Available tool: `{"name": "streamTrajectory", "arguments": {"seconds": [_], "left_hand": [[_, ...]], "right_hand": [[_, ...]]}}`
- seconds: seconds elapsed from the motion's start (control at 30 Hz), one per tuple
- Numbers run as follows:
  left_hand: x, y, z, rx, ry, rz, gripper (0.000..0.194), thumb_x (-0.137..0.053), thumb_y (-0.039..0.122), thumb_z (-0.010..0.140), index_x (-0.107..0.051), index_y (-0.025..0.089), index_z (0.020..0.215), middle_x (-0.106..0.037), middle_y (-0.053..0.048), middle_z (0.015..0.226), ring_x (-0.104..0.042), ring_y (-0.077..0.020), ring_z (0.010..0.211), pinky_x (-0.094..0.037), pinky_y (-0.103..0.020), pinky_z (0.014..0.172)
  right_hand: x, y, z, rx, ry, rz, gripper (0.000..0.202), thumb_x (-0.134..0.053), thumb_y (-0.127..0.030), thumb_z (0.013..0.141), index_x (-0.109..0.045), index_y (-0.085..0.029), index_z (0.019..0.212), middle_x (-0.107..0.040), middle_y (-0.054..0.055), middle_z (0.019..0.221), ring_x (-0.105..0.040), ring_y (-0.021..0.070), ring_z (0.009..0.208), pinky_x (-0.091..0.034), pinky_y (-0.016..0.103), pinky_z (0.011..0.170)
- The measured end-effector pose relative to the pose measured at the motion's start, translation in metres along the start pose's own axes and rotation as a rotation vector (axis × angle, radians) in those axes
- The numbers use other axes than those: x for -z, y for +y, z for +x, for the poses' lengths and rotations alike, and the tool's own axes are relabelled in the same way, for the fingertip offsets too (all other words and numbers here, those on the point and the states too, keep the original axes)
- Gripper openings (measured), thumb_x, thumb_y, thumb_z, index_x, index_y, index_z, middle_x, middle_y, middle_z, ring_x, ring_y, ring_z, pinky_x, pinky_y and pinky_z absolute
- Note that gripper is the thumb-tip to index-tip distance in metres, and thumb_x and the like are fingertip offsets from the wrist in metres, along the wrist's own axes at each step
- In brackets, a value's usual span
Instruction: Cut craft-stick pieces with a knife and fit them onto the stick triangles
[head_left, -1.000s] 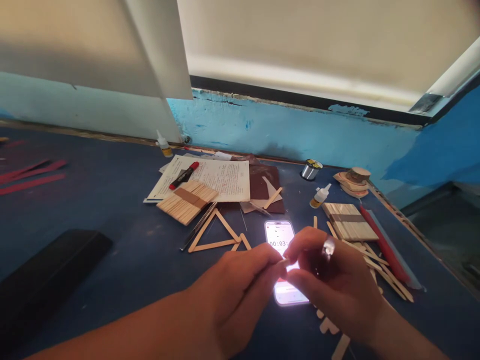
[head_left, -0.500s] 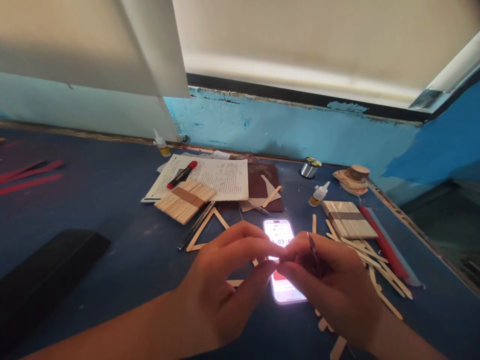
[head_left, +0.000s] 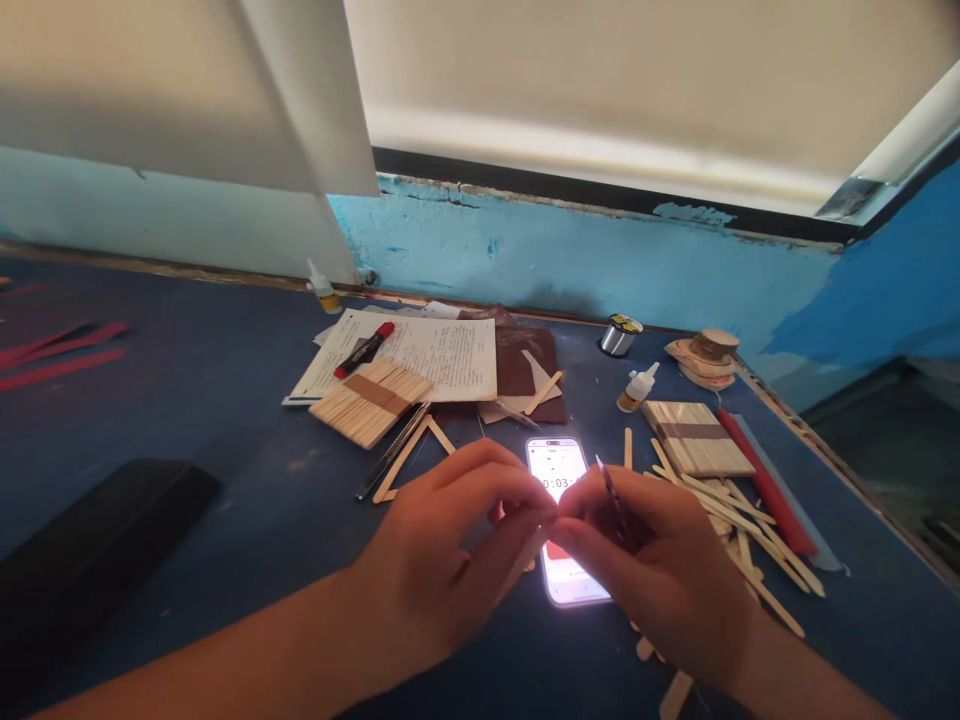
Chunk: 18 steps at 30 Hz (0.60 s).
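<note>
My left hand [head_left: 442, 560] and my right hand [head_left: 664, 565] meet fingertip to fingertip above a lit phone [head_left: 574, 590] showing a timer. Thumb and forefinger of the left are pinched; whatever lies between them is too small to make out. A thin, pointed metal tool [head_left: 609, 488] sticks up from the curled fingers of my right hand, its lower part hidden. Behind the left hand, a triangle of craft sticks [head_left: 405, 457] lies on the blue table [head_left: 247, 600], partly covered. Loose craft sticks [head_left: 772, 545] are scattered beside the right hand.
Banded craft-stick bundles [head_left: 371, 400] [head_left: 697, 438] lie on both sides. Farther back are papers [head_left: 450, 360], a red-capped marker [head_left: 364, 350], glue bottles [head_left: 637, 388] [head_left: 324, 288] and a wire spool [head_left: 619, 336]. A black object [head_left: 112, 540] sits at left, red strips [head_left: 60, 355] beyond it.
My left hand has shifted slightly and its fingers have drawn in closer. The pointed tool in my right hand has tilted and moved a little left.
</note>
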<state>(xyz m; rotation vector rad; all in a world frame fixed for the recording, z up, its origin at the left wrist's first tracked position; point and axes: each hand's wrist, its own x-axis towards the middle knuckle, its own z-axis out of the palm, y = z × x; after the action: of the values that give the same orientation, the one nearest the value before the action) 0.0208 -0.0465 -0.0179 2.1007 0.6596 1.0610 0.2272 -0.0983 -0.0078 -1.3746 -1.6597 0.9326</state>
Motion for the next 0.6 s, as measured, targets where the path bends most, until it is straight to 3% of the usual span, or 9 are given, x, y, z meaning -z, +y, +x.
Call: {"name": "streamTrajectory", "arguments": {"seconds": [0.13,0.37,0.47,0.6], "left_hand": [[0.000,0.001,0.003,0.011,-0.029,0.033,0.012,-0.056,0.010,0.097,-0.065,0.019,0.098,-0.063,0.000,0.090,-0.063,-0.0096,0.076,-0.051,-0.022,0.070],[0.000,0.005,0.004,0.144,-0.098,-0.059,0.009,-0.056,0.020,0.098,-0.061,0.019,0.090,-0.061,0.000,0.082,-0.058,-0.0131,0.073,-0.049,-0.027,0.068],[-0.001,0.010,0.002,0.244,-0.121,-0.143,0.012,-0.059,0.031,0.097,-0.060,0.021,0.103,-0.064,-0.001,0.087,-0.059,-0.0165,0.079,-0.050,-0.030,0.072],[-0.002,0.014,0.003,0.427,-0.306,-0.316,0.022,-0.049,0.039,0.104,-0.061,0.020,0.103,-0.062,-0.001,0.082,-0.056,-0.0150,0.074,-0.047,-0.029,0.069]], "right_hand": [[-0.002,-0.001,0.000,0.025,0.020,-0.053,0.022,-0.070,-0.041,0.092,-0.071,-0.021,0.083,-0.056,-0.004,0.062,-0.048,0.0106,0.054,-0.038,0.024,0.049],[0.002,-0.003,0.003,0.065,0.187,-0.082,0.020,-0.069,-0.039,0.092,-0.070,-0.022,0.081,-0.056,-0.005,0.058,-0.047,0.0094,0.048,-0.037,0.022,0.045],[0.002,-0.003,0.003,0.047,0.208,-0.074,0.020,-0.070,-0.039,0.092,-0.069,-0.022,0.081,-0.056,-0.005,0.058,-0.048,0.0096,0.048,-0.038,0.022,0.044],[0.000,0.000,0.000,0.042,0.162,-0.005,0.015,-0.071,-0.037,0.092,-0.071,-0.023,0.086,-0.057,-0.004,0.062,-0.048,0.0098,0.052,-0.040,0.022,0.048]]}}
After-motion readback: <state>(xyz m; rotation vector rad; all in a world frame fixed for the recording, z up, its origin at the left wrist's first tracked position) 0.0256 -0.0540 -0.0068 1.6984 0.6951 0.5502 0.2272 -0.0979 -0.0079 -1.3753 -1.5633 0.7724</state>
